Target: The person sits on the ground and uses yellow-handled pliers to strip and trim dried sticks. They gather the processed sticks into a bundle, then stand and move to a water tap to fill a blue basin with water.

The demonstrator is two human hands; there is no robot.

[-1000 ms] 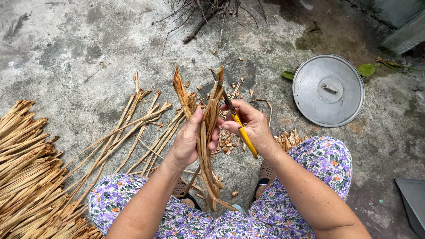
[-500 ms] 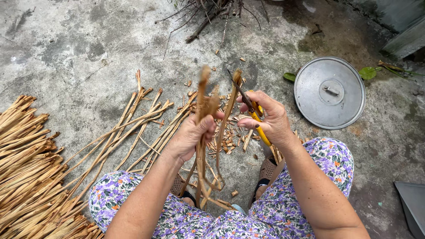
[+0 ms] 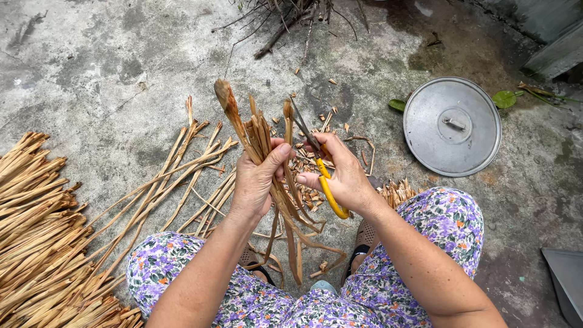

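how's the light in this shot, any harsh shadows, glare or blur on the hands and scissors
Head view: soft, even daylight, no hard shadows on the concrete floor; the metal lid shows only a dull sheen, no glare; left hand, right hand, yellow-handled scissors and dried strips are sharp; slight wide-angle stretch at the edges.

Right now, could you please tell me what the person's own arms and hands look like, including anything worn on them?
Both arms are bare up to where the picture ends: no sleeves show. The left hand and right hand are bare too, with no gloves, and no rings, watch or bracelet can be seen. The only clothing in view is purple-and-white flowered trousers over the knees.
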